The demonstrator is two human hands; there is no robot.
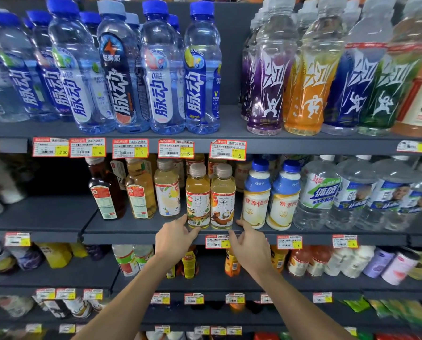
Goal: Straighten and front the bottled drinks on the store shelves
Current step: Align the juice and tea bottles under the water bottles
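Two yellow tea bottles with grey caps stand side by side at the front edge of the middle shelf [131, 231], labels facing out: the left tea bottle [198, 192] and the right tea bottle [223, 195]. My left hand [174, 238] has its thumb and fingertips at the base of the left bottle. My right hand [248, 244] is just below and right of the right bottle, fingers spread, thumb near its base; contact is unclear. Neither bottle is lifted.
Amber tea bottles [141, 190] stand to the left, set further back; white milk-drink bottles with blue caps [256, 195] and clear water bottles [320, 192] stand to the right. Blue sports drinks [200, 69] fill the upper shelf. More bottles sit on the lower shelves.
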